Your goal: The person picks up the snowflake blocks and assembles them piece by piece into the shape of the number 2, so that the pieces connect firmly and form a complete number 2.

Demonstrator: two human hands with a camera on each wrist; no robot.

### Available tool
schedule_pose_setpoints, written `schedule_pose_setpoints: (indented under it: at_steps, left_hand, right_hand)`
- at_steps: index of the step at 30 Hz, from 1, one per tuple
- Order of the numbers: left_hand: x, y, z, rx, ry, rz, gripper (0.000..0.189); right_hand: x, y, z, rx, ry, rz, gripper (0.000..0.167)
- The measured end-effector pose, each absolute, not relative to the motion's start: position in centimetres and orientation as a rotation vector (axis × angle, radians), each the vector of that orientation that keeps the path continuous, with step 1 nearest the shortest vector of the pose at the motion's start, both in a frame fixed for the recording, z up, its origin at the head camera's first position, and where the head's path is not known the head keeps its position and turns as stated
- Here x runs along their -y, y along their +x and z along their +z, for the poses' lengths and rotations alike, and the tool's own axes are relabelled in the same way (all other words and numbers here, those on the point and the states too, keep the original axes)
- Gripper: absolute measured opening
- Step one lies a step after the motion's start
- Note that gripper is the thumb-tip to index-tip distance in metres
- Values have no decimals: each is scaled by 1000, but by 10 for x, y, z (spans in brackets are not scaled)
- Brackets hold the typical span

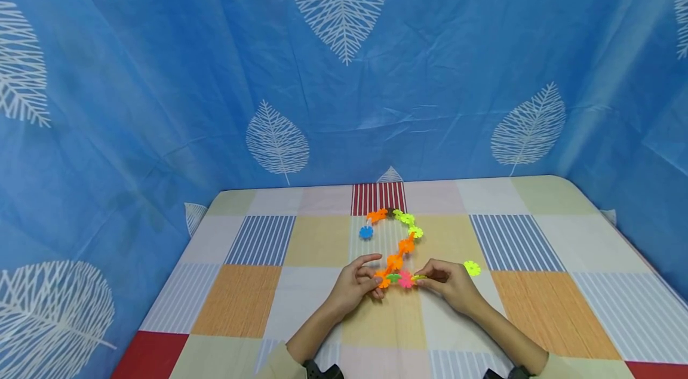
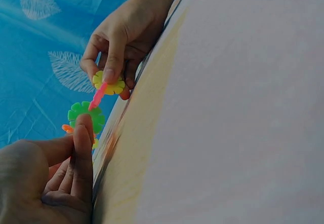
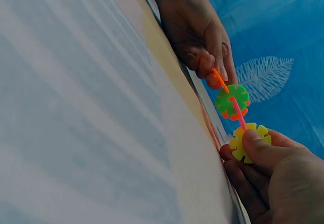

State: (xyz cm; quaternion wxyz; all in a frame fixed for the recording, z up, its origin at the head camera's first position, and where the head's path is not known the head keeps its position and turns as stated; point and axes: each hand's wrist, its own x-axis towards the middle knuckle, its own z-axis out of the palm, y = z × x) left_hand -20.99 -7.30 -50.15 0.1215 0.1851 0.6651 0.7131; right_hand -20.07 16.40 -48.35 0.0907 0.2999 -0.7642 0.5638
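Note:
A chain of notched plastic flower discs curves over the table in the head view, from a blue disc (image 1: 366, 232) through orange and yellow-green ones (image 1: 415, 232) to the near end. There my left hand (image 1: 356, 284) pinches an orange disc (image 1: 383, 279) between thumb and finger. Beside it a green disc (image 3: 233, 101) joins a pink disc (image 1: 405, 280). My right hand (image 1: 448, 285) pinches a yellow disc (image 3: 250, 143) by its face, and the pink disc's edge meets it. In the left wrist view the green disc (image 2: 86, 116) stands just above the left fingertips.
One loose yellow-green disc (image 1: 472, 268) lies right of the right hand. A patchwork-patterned cloth (image 1: 317, 242) covers the table. Blue curtains (image 1: 430, 68) with white leaf prints hang behind and at both sides.

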Motion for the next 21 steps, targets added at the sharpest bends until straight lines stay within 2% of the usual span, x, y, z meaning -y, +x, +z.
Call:
schedule_pose_setpoints:
  at_steps: [14,21]
  left_hand:
    - [73,-210,-499,-1972,586,1990,55]
    - [75,-208,-497,-2034,557,1916,52]
  right_hand:
    - [-163,-199,-486,2221,947,1669,14]
    - [-160,-199,-488,2199,998,1665,16]
